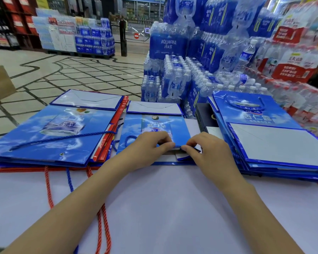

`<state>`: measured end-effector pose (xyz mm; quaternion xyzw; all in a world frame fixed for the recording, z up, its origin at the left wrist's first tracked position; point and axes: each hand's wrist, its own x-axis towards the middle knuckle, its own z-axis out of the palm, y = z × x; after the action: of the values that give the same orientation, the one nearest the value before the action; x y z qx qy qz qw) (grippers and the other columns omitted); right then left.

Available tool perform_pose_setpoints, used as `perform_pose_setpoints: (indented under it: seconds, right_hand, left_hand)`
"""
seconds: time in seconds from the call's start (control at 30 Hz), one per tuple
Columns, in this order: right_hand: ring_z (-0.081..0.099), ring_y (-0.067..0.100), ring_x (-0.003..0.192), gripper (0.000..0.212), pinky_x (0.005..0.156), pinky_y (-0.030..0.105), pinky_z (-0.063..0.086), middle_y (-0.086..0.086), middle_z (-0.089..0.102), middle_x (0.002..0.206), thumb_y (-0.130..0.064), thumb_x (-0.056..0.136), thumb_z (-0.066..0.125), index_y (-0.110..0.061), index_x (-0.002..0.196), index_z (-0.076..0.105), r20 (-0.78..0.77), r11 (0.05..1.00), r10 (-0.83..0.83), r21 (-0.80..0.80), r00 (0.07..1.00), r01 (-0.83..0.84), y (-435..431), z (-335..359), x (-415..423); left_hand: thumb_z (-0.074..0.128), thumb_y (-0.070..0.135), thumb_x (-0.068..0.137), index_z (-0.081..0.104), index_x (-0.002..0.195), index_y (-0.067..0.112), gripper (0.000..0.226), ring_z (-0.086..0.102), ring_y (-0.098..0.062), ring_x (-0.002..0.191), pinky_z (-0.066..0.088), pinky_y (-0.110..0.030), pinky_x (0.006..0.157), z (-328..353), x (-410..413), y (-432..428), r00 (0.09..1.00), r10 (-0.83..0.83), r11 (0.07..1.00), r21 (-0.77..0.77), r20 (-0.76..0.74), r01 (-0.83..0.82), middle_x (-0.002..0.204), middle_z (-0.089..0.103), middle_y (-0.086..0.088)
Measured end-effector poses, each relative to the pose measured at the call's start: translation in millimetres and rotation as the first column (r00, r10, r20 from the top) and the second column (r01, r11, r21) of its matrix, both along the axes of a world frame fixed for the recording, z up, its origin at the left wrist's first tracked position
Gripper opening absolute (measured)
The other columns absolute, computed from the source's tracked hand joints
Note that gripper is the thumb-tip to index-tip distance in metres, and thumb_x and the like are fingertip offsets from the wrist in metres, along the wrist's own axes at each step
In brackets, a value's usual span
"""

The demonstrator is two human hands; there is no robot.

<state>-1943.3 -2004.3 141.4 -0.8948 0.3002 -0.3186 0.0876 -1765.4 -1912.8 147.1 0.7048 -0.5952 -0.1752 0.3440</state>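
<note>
Working from the left, the left pile (50, 129) of flat blue and red bags lies on the worktop (163, 198), cords trailing toward me. My left grip (147, 145) pinches the near edge of the middle bag (179, 131), which lies flat between the piles. My right grip (209, 151) pinches that same edge just beside it, I judge to part the mouth. It is glossy blue, cloud-printed, its white base folded away from me. The right pile (264, 136) sits alongside.

A flat bag (154, 125) lies under my fingers (166, 144); one pile (53, 129) sits left of them, a second pile (264, 142) right, water packs (174, 79) beyond.
</note>
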Motion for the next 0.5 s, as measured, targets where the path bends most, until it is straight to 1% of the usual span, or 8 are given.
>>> perform_pose_setpoints:
  seconds: [0.07,0.17,0.23,0.33,0.37,0.43,0.47,0.5]
  right_hand:
    - [0.056,0.012,0.076,0.015,0.07,0.033,0.047,-0.01,0.061,0.081,-0.037,0.087,0.07,-0.024,0.08,0.067,-0.015,1.0,-0.004,0.021,1.0,0.004,0,0,0]
    - [0.055,0.013,0.082,0.019,0.074,0.032,0.047,-0.01,0.061,0.083,-0.042,0.086,0.068,-0.024,0.082,0.067,-0.052,0.998,0.015,0.06,0.999,-0.011,0,1,0]
    - [0.054,0.012,0.085,0.019,0.075,0.029,0.044,-0.01,0.059,0.084,-0.044,0.087,0.067,-0.025,0.088,0.07,-0.09,0.997,0.036,0.069,0.995,-0.03,2,2,0]
    - [0.051,0.012,0.09,0.021,0.081,0.029,0.044,-0.009,0.057,0.089,-0.044,0.088,0.065,-0.027,0.096,0.074,-0.146,0.994,0.09,0.082,0.985,-0.079,6,3,-1]
    - [0.049,0.011,0.091,0.023,0.083,0.029,0.043,-0.01,0.056,0.09,-0.047,0.087,0.064,-0.028,0.094,0.075,-0.169,0.99,0.108,0.107,0.98,-0.091,8,4,-1]
    - [0.047,0.009,0.092,0.033,0.083,0.027,0.04,-0.011,0.054,0.09,-0.058,0.085,0.06,-0.029,0.086,0.074,-0.23,0.982,0.111,0.173,0.967,-0.071,11,5,-1]
    - [0.047,0.009,0.091,0.037,0.082,0.027,0.039,-0.01,0.054,0.089,-0.061,0.085,0.058,-0.027,0.083,0.073,-0.261,0.982,0.094,0.18,0.961,-0.047,11,6,0]
    - [0.047,0.011,0.091,0.039,0.082,0.028,0.04,-0.009,0.056,0.089,-0.061,0.087,0.056,-0.026,0.08,0.072,-0.291,0.986,0.068,0.163,0.954,-0.021,11,7,1]
  left_hand:
    - [0.048,0.038,0.099,0.061,0.086,0.026,0.022,0.057,0.001,0.081,0.042,-0.019,0.07,0,-1,-2,1.0,0.023,1.0,0.013,-0.002,-0.023,0.085,0.066,0.015]
    - [0.038,0.034,0.103,0.052,0.082,0.019,0.029,0.063,0.002,0.076,0.044,-0.022,0.071,-2,-2,-7,0.989,0.081,0.997,0.018,-0.12,-0.08,0.085,0.074,0.009]
    - [0.035,0.033,0.104,0.049,0.081,0.014,0.033,0.067,-0.004,0.074,0.045,-0.025,0.069,-2,-2,-9,0.977,0.104,0.995,0.016,-0.184,-0.102,0.08,0.075,0.004]
    - [0.037,0.036,0.103,0.047,0.076,0.012,0.038,0.068,-0.012,0.072,0.046,-0.026,0.066,2,-3,-8,0.971,0.095,0.995,0.014,-0.221,-0.094,0.075,0.074,0.001]
    - [0.038,0.039,0.102,0.046,0.075,0.012,0.039,0.068,-0.013,0.072,0.047,-0.027,0.066,4,-4,-6,0.973,0.082,0.997,0.018,-0.217,-0.08,0.074,0.074,0.001]
    - [0.043,0.043,0.099,0.046,0.076,0.011,0.04,0.068,-0.015,0.07,0.051,-0.031,0.067,10,-4,-2,0.974,0.044,0.999,0.009,-0.221,-0.043,0.071,0.074,-0.001]
    - [0.047,0.042,0.098,0.046,0.077,0.01,0.038,0.067,-0.016,0.066,0.052,-0.031,0.066,14,-4,0,0.968,0.026,0.999,-0.021,-0.251,-0.033,0.07,0.073,-0.003]
    - [0.051,0.04,0.097,0.047,0.079,0.01,0.035,0.065,-0.014,0.061,0.05,-0.028,0.064,18,-4,2,0.953,0.016,0.997,-0.066,-0.303,-0.037,0.068,0.072,-0.005]
